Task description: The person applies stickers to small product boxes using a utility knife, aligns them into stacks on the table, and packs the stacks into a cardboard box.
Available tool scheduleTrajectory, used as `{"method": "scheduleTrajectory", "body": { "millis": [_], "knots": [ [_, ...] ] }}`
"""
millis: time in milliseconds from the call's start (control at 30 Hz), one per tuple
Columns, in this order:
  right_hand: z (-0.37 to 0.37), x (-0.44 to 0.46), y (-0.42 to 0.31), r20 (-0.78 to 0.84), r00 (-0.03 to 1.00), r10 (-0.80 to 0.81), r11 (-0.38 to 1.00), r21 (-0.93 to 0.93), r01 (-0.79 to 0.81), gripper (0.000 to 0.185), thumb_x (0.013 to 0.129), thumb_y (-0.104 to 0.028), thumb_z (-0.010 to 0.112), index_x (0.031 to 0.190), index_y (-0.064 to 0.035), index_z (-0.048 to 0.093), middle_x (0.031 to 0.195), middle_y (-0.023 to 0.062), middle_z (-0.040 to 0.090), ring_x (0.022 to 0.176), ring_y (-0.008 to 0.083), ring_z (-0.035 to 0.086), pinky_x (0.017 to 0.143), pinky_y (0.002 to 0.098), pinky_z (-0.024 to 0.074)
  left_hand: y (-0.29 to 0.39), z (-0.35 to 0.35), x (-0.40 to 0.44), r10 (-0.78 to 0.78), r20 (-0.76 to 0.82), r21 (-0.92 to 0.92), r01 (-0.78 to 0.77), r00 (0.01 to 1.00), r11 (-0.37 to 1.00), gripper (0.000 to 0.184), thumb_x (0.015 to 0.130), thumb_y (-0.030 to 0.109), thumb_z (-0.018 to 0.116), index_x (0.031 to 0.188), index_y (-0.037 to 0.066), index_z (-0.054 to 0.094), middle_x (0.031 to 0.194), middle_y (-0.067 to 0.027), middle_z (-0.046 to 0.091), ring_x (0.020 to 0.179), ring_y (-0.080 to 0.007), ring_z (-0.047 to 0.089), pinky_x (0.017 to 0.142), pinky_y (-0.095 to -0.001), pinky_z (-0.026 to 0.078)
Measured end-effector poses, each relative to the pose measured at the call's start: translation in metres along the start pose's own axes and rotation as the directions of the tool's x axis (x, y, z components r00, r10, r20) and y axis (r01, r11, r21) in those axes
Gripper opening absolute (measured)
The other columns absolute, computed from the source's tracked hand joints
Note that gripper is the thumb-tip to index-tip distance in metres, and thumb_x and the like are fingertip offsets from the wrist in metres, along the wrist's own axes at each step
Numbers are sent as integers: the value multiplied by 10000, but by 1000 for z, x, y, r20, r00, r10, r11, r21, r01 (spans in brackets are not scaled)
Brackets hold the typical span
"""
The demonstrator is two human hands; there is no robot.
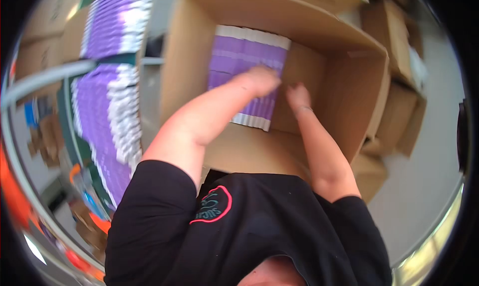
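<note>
Head view: purple packs (pixel 230 60), long axes toward far wall (pixel 269 17).

Black shirt (pixel 259 211), logo lettering (pixel 207 214), perhaps "SUC", partly blurred

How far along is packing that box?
Partly, it seems: purple items line the left of the box. The left hand is over them, the right hand beside them; blur hides any grip. Probably remaining: the right side, where cardboard shows, with more purple stacks outside.
</note>
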State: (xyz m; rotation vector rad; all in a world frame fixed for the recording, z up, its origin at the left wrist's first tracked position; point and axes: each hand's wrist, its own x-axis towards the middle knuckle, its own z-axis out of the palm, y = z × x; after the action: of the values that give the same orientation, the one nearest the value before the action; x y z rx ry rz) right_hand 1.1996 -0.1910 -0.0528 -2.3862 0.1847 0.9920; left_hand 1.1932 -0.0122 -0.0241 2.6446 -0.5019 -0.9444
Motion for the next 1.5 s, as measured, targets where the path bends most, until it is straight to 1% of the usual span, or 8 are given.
{"method": "scheduleTrajectory", "body": {
  "millis": [167,267,400,733,900,1000,1233,1500],
  "knots": [
    [2,0,-8,-3,978,-210,978,-14,210,434,910,-272,541,1232,16,575,1147,224,671,973,363,665,835,404,534,63,-69,-105,24,-280,44,-12,960,999,218,853,257,649,984,91,705,964,-117,713,898,-299,666,892,-435,464],
    [-7,-6,-27,237,764,-600,660,-393,640,424,903,-266,575,1226,8,586,1077,174,681,819,277,672,696,340,549,105,-65,-170,7,-682,6,-3,731,1000,253,866,207,651,1087,83,652,1103,-102,667,978,-276,638,905,-399,473],
    [-15,-55,-46,319,896,-310,921,336,199,391,901,-216,594,1231,-7,597,1009,110,666,717,189,640,601,270,525,170,-10,-285,-193,-920,-228,-63,342,972,255,879,160,654,1111,59,626,1120,-87,645,976,-257,627,889,-350,491],
    [-51,-274,-86,137,615,-777,593,487,641,267,933,-85,593,1189,-16,622,951,52,689,720,105,599,708,230,513,307,248,-472,-893,-431,-858,364,-131,361,189,917,186,590,1065,96,667,1023,-62,677,911,-284,632,777,-361,493],
    [9,-343,-80,255,425,-869,496,433,753,197,934,-62,593,1110,-16,670,977,66,698,721,113,601,713,231,516,316,308,-503,-887,-363,-919,266,-285,290,176,901,181,583,1018,87,675,986,-53,681,875,-281,635,760,-364,495],
    [74,-413,-91,378,458,-805,570,276,774,167,924,-69,615,1059,-10,693,922,52,674,788,118,584,721,226,490,306,336,-544,-890,-429,-880,295,-157,372,187,892,169,594,1037,84,678,1027,-54,686,901,-285,640,775,-363,499],
    [199,-461,-91,750,125,-649,339,137,931,168,906,-91,625,1050,-27,684,814,30,644,707,110,540,669,235,459,286,412,-655,-797,-392,-917,268,-459,296,212,893,87,600,1086,27,664,1073,-99,688,941,-278,646,828,-350,504],
    [232,-441,-92,781,303,-546,475,-9,880,170,926,-102,614,1060,-18,675,860,9,652,741,90,562,677,221,470,258,410,-690,-739,-435,-896,170,-514,410,187,911,55,599,1079,-8,654,1060,-109,679,923,-254,638,828,-327,499]
  ]
}}
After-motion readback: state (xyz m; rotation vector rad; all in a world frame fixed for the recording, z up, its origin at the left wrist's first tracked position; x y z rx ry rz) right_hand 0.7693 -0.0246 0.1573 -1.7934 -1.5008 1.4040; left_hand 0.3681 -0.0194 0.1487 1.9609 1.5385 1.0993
